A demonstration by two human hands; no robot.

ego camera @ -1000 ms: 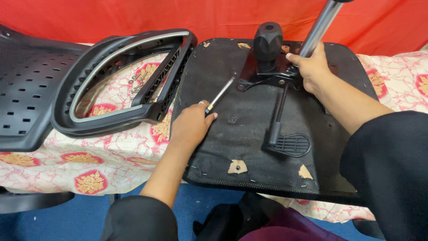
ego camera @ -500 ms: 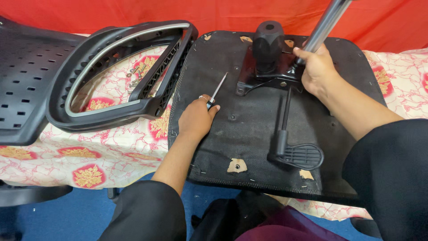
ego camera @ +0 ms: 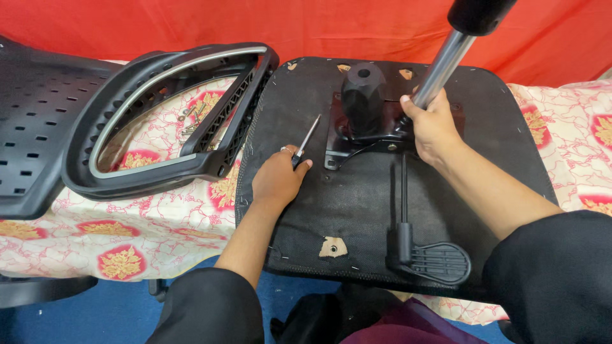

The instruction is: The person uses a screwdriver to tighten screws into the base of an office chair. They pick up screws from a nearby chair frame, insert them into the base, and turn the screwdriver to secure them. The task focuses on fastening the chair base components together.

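Observation:
An upturned black chair seat [ego camera: 357, 210] lies on the patterned cloth. Bolted to it is a black metal mechanism [ego camera: 364, 108] with a long lever ending in a ribbed paddle [ego camera: 437, 261]. My left hand [ego camera: 278, 178] rests on the seat's left part and grips a screwdriver [ego camera: 309, 139] whose metal shaft points up towards the mechanism plate. My right hand [ego camera: 432, 124] is closed around the lower end of a shiny gas-lift cylinder [ego camera: 446, 57] that slants up and to the right from the mechanism.
A black curved frame piece [ego camera: 159, 165] lies left of the seat, with loose screws [ego camera: 191, 118] on the cloth inside it. A perforated black backrest [ego camera: 32, 127] is at the far left. Red fabric [ego camera: 191, 22] hangs behind. The floor below is blue.
My left hand has slid slightly left and back from the mechanism with the screwdriver. My right hand keeps its grip on the cylinder. The view has shifted closer.

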